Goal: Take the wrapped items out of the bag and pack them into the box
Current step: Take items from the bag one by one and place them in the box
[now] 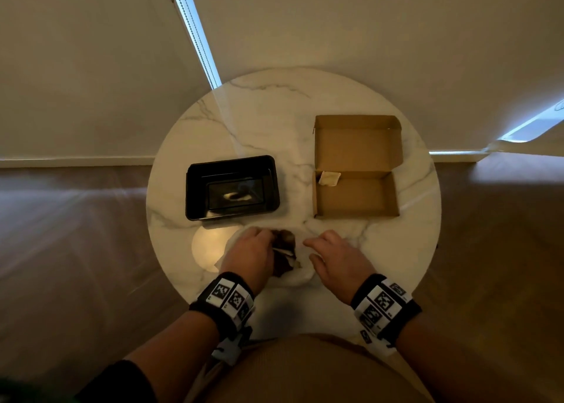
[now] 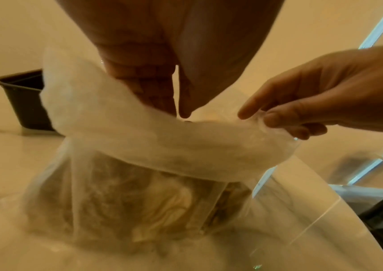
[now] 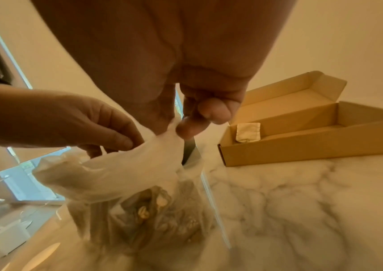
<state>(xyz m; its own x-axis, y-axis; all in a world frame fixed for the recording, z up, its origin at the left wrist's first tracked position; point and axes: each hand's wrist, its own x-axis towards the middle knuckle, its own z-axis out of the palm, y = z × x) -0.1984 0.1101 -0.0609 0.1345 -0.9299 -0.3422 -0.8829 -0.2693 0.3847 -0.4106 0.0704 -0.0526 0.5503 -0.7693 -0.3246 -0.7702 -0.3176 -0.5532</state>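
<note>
A translucent white bag [image 1: 300,276] stands at the round table's front, with dark and cream wrapped items [image 2: 162,205] showing through it. My left hand [image 2: 178,110] points down into the bag's mouth, thumb against fingers, and the rolled rim [image 2: 162,146] hides the tips. My right hand [image 3: 185,126] pinches the rim's right end between thumb and forefinger and holds it up. The open cardboard box [image 1: 317,195] lies at the right rear, with one cream wrapped item [image 1: 329,178] leaning in its back left corner.
A black plastic tray [image 1: 232,159] sits left of the box, just behind my left hand [image 1: 253,250]. The marble table [image 1: 396,250] ends close in front of my wrists. Bare floor surrounds it, and walls stand behind.
</note>
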